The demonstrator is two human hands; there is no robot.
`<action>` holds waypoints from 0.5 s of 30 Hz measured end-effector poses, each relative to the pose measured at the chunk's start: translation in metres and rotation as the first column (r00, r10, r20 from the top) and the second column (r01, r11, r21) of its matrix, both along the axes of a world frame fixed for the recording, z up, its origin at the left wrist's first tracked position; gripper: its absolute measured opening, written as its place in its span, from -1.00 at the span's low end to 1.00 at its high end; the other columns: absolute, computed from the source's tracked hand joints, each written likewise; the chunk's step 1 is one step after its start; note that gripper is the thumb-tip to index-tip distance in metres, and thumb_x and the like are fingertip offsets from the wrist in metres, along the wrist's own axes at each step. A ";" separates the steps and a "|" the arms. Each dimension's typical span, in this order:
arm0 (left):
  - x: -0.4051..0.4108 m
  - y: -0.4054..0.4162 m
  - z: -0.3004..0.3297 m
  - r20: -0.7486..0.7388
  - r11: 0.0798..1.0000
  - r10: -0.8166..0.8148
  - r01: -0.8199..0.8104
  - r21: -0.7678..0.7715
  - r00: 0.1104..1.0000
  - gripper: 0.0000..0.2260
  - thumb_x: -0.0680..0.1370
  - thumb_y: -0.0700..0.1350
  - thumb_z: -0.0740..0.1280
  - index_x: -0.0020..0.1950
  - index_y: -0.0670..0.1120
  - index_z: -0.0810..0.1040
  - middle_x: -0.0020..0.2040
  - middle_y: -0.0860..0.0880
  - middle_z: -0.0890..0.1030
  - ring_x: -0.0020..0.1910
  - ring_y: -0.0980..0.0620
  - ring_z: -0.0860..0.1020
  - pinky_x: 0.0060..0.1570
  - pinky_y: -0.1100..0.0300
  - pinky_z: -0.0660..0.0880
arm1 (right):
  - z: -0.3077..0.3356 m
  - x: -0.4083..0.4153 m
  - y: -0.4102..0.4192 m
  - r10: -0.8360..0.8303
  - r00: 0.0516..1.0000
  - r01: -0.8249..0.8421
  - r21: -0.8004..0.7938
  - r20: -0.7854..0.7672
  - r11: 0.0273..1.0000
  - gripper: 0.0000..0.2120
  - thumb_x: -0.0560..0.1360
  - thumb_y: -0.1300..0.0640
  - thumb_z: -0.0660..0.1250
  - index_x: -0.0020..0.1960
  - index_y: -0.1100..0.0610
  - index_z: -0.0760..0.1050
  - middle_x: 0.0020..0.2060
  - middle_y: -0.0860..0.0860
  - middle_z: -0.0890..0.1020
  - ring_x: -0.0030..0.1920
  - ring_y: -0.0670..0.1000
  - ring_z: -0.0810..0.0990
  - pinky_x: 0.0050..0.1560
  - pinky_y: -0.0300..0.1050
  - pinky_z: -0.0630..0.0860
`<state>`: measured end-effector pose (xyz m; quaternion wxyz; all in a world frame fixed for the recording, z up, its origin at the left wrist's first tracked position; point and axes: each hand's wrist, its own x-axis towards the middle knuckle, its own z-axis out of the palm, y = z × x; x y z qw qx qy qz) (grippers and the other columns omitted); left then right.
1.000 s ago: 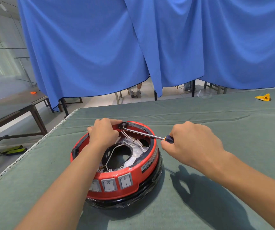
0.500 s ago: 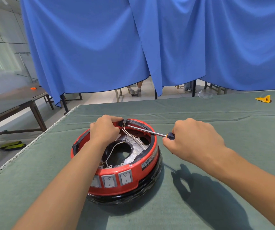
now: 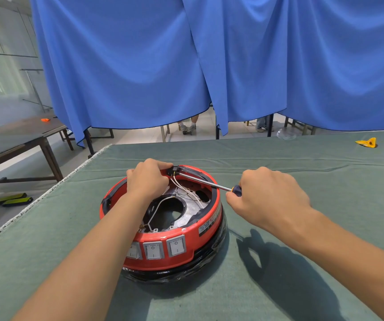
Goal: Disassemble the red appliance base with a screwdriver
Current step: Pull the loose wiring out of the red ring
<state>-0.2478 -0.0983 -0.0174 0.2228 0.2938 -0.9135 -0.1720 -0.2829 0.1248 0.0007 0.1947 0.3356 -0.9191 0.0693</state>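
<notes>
The red appliance base (image 3: pixel 163 228) sits on the counter (image 3: pixel 302 172). The left hand (image 3: pixel 148 178) grips its rim at 11 o'clock, fingers curled. The right hand (image 3: pixel 267 198), at 3 o'clock, holds the screwdriver (image 3: pixel 206 183), tip at 12 o'clock.

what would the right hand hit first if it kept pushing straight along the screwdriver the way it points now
Probably the red appliance base: the right hand aims the screwdriver at the black part on the far rim, beside the left hand. The hand itself would likely meet the near right rim first; depth is unclear.
</notes>
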 end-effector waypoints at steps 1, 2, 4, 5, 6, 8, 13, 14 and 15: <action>0.000 0.000 0.000 0.005 1.000 -0.001 0.001 0.000 1.000 -0.57 0.51 -0.28 0.24 0.29 0.10 0.52 0.23 -0.03 0.58 0.20 -0.09 0.46 0.29 -0.03 0.24 | 0.000 -0.001 0.001 0.007 1.000 -0.007 0.010 -0.017 1.000 -0.64 0.48 -0.06 0.19 -0.41 0.10 0.31 -0.51 0.00 0.35 -0.51 0.00 0.28 -0.50 -0.19 0.11; 0.000 0.000 0.000 0.008 1.000 -0.001 0.001 0.003 1.000 -0.57 0.51 -0.28 0.24 0.30 0.10 0.52 0.23 -0.03 0.58 0.19 -0.09 0.47 0.29 -0.03 0.25 | -0.001 -0.003 0.002 0.017 0.999 -0.016 0.021 -0.039 1.000 -0.63 0.48 -0.05 0.19 -0.42 0.11 0.29 -0.52 0.00 0.35 -0.52 0.00 0.27 -0.50 -0.19 0.11; 0.001 -0.001 0.000 0.005 1.000 -0.001 0.001 0.008 1.000 -0.56 0.50 -0.29 0.24 0.29 0.10 0.52 0.22 -0.03 0.59 0.17 -0.08 0.48 0.29 -0.02 0.25 | -0.001 -0.009 0.004 0.039 0.996 -0.036 0.039 -0.074 0.999 -0.62 0.47 -0.06 0.19 -0.42 0.13 0.30 -0.53 0.00 0.34 -0.53 0.00 0.26 -0.51 -0.19 0.11; 0.001 -0.001 0.000 0.003 1.000 -0.001 0.001 0.009 1.000 -0.56 0.49 -0.29 0.24 0.28 0.11 0.53 0.21 -0.02 0.59 0.17 -0.08 0.48 0.28 -0.02 0.25 | -0.001 -0.013 0.005 0.050 0.995 -0.047 0.048 -0.080 0.998 -0.63 0.48 -0.08 0.19 -0.40 0.12 0.35 -0.53 0.00 0.34 -0.53 0.00 0.26 -0.51 -0.19 0.11; 0.001 -0.001 0.000 0.000 1.000 0.000 0.000 0.011 1.000 -0.56 0.49 -0.29 0.24 0.28 0.11 0.53 0.20 -0.01 0.60 0.17 -0.08 0.48 0.28 -0.01 0.26 | 0.000 -0.016 0.005 0.063 0.995 -0.058 0.061 -0.083 0.996 -0.64 0.48 -0.10 0.19 -0.37 0.10 0.41 -0.52 -0.01 0.35 -0.53 0.00 0.27 -0.51 -0.20 0.12; 0.001 -0.002 0.000 -0.002 1.000 -0.002 0.002 0.014 1.000 -0.55 0.48 -0.30 0.23 0.27 0.11 0.53 0.21 -0.01 0.59 0.17 -0.08 0.48 0.28 -0.01 0.26 | 0.002 -0.021 0.006 0.089 0.991 -0.081 0.086 -0.095 0.993 -0.66 0.48 -0.14 0.19 -0.32 0.06 0.49 -0.51 -0.02 0.37 -0.51 0.03 0.32 -0.51 -0.20 0.13; 0.001 -0.001 0.000 -0.005 1.000 -0.004 0.004 0.012 1.000 -0.55 0.49 -0.30 0.24 0.29 0.09 0.53 0.23 -0.01 0.58 0.21 -0.08 0.46 0.29 -0.02 0.26 | 0.002 -0.028 0.008 0.136 0.979 -0.120 0.113 -0.150 0.986 -0.67 0.49 -0.16 0.19 -0.35 0.01 0.41 -0.52 -0.04 0.32 -0.46 0.11 0.36 -0.51 -0.19 0.12; 0.001 0.000 0.000 -0.006 1.000 -0.003 0.003 0.010 1.000 -0.55 0.49 -0.30 0.23 0.29 0.09 0.53 0.24 -0.01 0.58 0.21 -0.08 0.46 0.30 -0.03 0.25 | 0.002 -0.029 0.008 0.142 0.978 -0.126 0.114 -0.154 0.986 -0.67 0.49 -0.16 0.18 -0.34 0.01 0.40 -0.52 -0.04 0.32 -0.47 0.09 0.34 -0.51 -0.20 0.11; 0.001 0.000 0.001 -0.004 1.000 -0.002 0.002 0.010 1.000 -0.55 0.49 -0.31 0.23 0.29 0.09 0.53 0.24 -0.02 0.57 0.22 -0.08 0.46 0.30 -0.03 0.25 | 0.002 -0.030 0.009 0.147 0.977 -0.130 0.115 -0.156 0.985 -0.68 0.49 -0.16 0.18 -0.34 0.00 0.41 -0.53 -0.04 0.32 -0.48 0.08 0.32 -0.51 -0.20 0.11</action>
